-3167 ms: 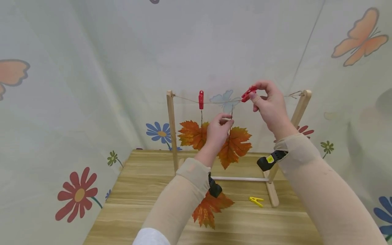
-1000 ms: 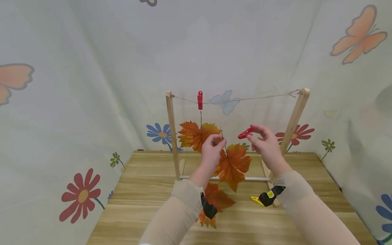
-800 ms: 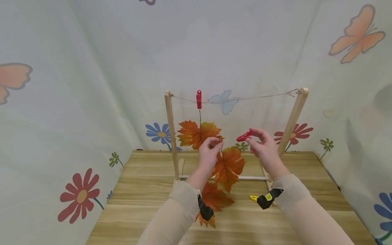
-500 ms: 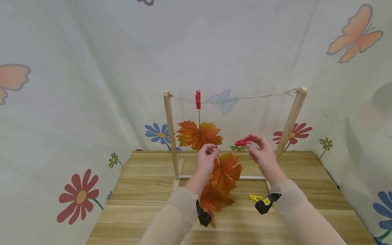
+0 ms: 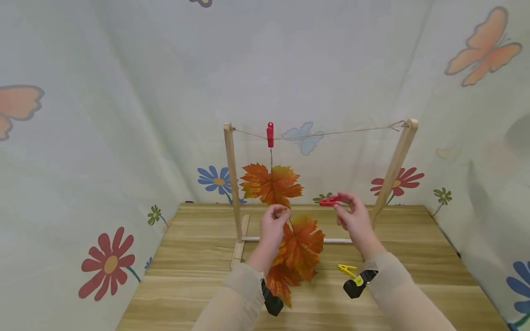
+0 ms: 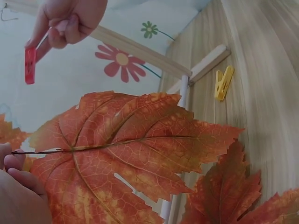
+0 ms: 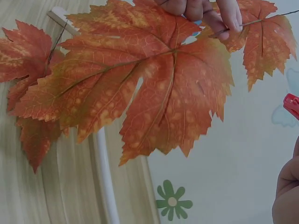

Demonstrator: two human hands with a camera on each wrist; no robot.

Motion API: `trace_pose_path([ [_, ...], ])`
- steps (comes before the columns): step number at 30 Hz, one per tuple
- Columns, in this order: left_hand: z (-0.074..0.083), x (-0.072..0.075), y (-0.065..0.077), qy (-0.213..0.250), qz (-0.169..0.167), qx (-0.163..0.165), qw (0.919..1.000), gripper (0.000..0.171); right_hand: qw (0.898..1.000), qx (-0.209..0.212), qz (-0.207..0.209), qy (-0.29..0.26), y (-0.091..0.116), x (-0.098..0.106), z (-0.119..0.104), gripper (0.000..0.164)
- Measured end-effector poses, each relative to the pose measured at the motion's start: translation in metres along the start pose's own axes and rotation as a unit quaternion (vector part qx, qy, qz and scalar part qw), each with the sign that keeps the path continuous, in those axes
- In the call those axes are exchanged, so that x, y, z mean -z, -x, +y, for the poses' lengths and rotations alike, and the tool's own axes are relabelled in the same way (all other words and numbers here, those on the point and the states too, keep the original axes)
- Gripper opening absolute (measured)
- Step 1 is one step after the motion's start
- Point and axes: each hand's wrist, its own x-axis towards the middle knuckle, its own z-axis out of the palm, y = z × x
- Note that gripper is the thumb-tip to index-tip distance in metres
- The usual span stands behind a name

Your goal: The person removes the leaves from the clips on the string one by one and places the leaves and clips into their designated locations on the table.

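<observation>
Pinching the thin stem (image 6: 39,152) between thumb and fingers, the left hand (image 5: 271,226) holds an orange-red leaf (image 5: 302,243) whose blade hangs below it and slightly to its right, the stem sloping steeply. The right hand (image 5: 357,221) grips a red clip (image 5: 330,201) by its rear end, finger and thumb set close together; the clip's long axis lies nearly level, its nose aimed left, towards the stem. Clip and stem are apart, with a gap between the two hands, and the clip sits a little higher than the pinch. The relation that seems to matter most is how both stand to the string (image 5: 356,131): it runs crosswise above both hands, between two wooden posts (image 5: 230,170), and neither clip nor stem touches it. The right hand is slightly the nearer to the string's bare stretch, while the left lies just below another leaf (image 5: 271,181) hung from a second red clip (image 5: 270,134). Behind the held leaf, a third leaf (image 5: 280,284) rests low over the table (image 5: 186,285); whether the two touch is impossible to tell.
</observation>
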Motion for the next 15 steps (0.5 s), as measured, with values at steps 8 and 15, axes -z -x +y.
trace_pose_path([
  [8,-0.006,0.009,-0.001,-0.002,0.026,0.006,0.9996,0.022,1.000,0.001,0.012,-0.001,0.005,0.006,0.008,0.041],
  [15,-0.008,0.019,0.004,-0.008,0.022,0.014,0.9996,0.023,1.000,-0.004,0.013,0.008,0.008,0.010,0.015,0.046],
])
